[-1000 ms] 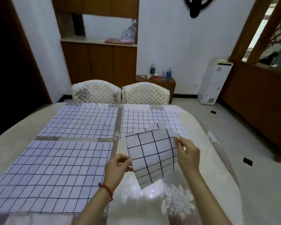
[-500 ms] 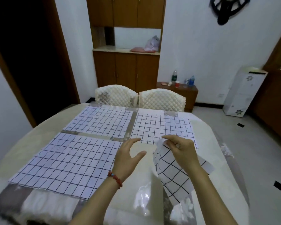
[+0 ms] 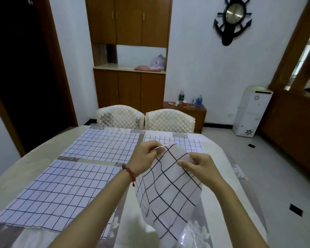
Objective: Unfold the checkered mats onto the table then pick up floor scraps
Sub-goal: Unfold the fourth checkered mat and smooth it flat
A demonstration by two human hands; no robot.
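A folded white mat with a black grid (image 3: 166,196) hangs in the air over the near right part of the table (image 3: 18,169). My left hand (image 3: 145,156) pinches its upper left corner and my right hand (image 3: 200,167) pinches its upper right edge. Three checkered mats lie flat on the table: one near left (image 3: 61,192), one far left (image 3: 104,145), one far right (image 3: 183,142), partly hidden behind my hands. Two small dark scraps lie on the floor to the right, one near (image 3: 296,209) and one farther off (image 3: 251,145).
Two quilted white chairs (image 3: 143,119) stand at the table's far side. A wooden cabinet (image 3: 129,86), a low stand with bottles (image 3: 186,108) and a white floor unit (image 3: 250,111) line the back wall. A wooden partition (image 3: 293,122) stands on the right.
My left hand, open half a second ago, has come back and taken hold of the held mat's top corner. Both hands have lifted the mat higher, and the view has tilted up.
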